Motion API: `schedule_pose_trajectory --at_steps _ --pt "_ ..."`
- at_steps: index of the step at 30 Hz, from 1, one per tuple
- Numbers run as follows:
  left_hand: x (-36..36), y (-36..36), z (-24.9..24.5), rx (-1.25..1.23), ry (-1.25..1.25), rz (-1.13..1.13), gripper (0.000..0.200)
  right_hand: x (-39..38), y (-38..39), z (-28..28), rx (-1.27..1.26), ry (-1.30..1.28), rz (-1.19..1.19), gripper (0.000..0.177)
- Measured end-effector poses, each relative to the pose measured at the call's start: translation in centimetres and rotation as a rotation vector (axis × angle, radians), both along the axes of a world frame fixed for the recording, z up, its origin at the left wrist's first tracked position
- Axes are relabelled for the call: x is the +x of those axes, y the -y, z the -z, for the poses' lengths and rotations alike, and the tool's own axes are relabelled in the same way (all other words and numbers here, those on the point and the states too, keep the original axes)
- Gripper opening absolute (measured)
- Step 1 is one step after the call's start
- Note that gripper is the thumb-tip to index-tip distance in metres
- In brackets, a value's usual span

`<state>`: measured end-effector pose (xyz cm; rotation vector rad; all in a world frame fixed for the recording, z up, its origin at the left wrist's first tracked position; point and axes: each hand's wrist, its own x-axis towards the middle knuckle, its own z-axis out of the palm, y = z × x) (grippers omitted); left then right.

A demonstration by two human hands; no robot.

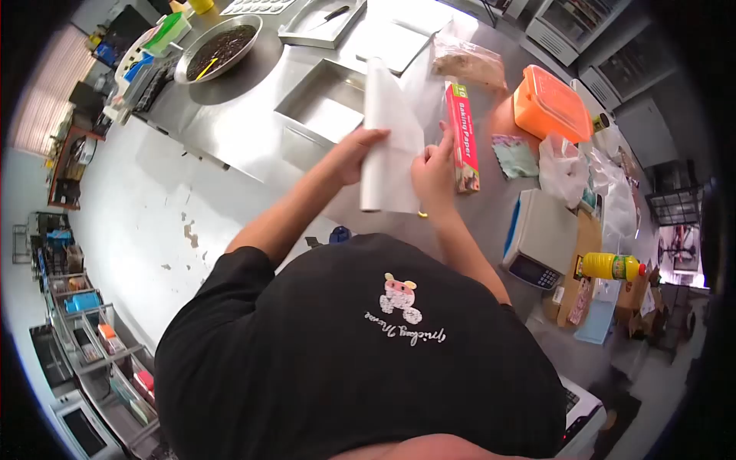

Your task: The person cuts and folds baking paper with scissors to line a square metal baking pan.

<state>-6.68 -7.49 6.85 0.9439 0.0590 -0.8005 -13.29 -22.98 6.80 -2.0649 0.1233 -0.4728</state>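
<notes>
A white roll of baking paper (381,146) stands over the steel counter (238,115), held between both hands. My left hand (354,152) grips the roll's left side. On the right, my right hand (434,170) pinches the loose sheet near its lower edge. Just right of that hand lies the red baking paper box (463,136). A square metal baking tin (326,106) sits behind the roll.
A round bowl of dark mix (218,47) stands at the back left. An orange lidded container (550,103), plastic bags (563,169), a digital scale (538,238) and a yellow bottle (609,266) crowd the right. Shelving (92,337) lines the floor at left.
</notes>
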Motion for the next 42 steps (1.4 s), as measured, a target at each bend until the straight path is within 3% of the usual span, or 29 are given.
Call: schedule_pose_trajectory --at_steps 2,5,7,9,11,12,18,21,29,36,42 --pt "5.0 -4.9 -0.7 -0.047 -0.044 0.060 0.034 4.1 -0.7 -0.2 -0.013 0.057 0.066 0.065" --pt "13.4 -13.4 -2.8 0.178 0.133 0.061 0.041 7.7 -2.0 0.1 -0.033 0.049 0.243 0.061" --pt "18.4 -17.0 -1.0 0.306 0.141 0.089 0.050 8.7 -3.0 -0.2 -0.123 -0.136 0.298 0.058" --pt "20.3 -18.0 -1.4 0.601 0.243 0.115 0.050 10.6 -3.4 4.0 -0.231 -0.154 0.293 0.062" --pt "23.7 -19.8 2.9 0.697 0.291 0.145 0.052 12.1 -5.0 6.0 -0.230 -0.543 0.302 0.069" --pt "24.9 -20.3 5.0 0.797 0.340 0.158 0.054 12.5 -5.3 7.1 -0.234 -0.546 0.310 0.069" --pt "26.1 -20.5 9.7 0.761 0.289 0.220 0.059 12.9 -5.4 10.1 -0.233 -0.674 0.267 0.083" --pt "23.5 -19.4 8.2 0.731 0.249 0.180 0.056 13.4 -4.5 9.8 -0.224 -0.674 0.293 0.084" --pt "16.7 -15.8 9.9 0.552 0.079 -0.271 0.046 18.2 0.4 9.9 -0.273 -0.653 0.331 0.080" --pt "17.5 -15.5 9.1 0.475 0.121 -0.211 0.052 19.6 4.2 11.4 -0.351 -0.511 0.316 0.072" --pt "17.9 -15.3 9.3 0.485 0.069 -0.205 0.054 19.5 3.9 10.4 -0.199 -0.510 0.260 0.070"
